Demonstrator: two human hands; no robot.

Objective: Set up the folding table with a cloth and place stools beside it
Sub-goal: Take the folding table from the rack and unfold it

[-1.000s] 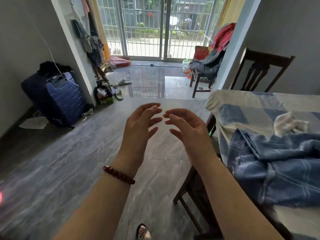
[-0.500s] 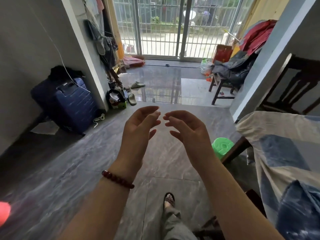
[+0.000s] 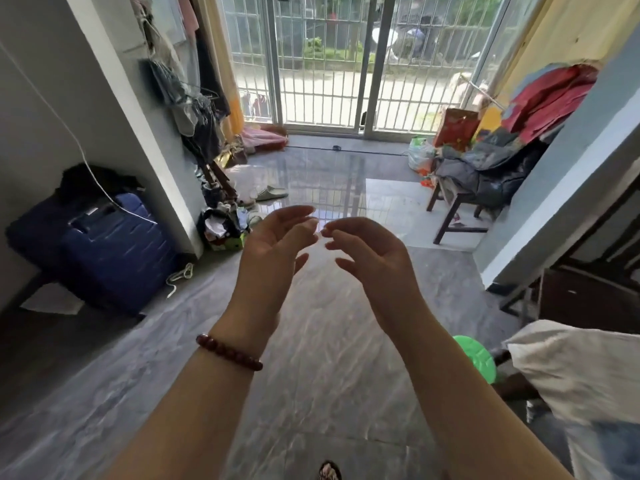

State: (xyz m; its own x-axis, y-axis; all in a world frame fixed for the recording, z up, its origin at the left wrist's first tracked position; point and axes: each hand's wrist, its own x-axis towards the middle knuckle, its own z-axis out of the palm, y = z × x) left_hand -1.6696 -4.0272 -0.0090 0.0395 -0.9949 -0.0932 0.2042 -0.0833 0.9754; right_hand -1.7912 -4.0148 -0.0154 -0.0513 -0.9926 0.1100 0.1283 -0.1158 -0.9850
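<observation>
The cloth (image 3: 571, 368), white with blue patches, lies draped at my lower right and runs out of view there; what it covers is hidden. A green stool (image 3: 472, 356) stands on the floor just beside its near corner, half tucked behind my right forearm. Neither hand touches either of them. My left hand (image 3: 273, 251) and right hand (image 3: 370, 258) are raised in front of me over the grey tiled floor (image 3: 311, 341), palms turned toward each other, fingers loosely curved and holding nothing, fingertips close but apart. A string of dark red beads (image 3: 228, 353) circles my left wrist. Behind the cloth stands a dark wooden chair (image 3: 588, 296). Farther off, a blue suitcase (image 3: 114, 251) sits against the left wall, a chair piled with clothes (image 3: 485, 178) on the right, barred glass doors (image 3: 346, 64) beyond
</observation>
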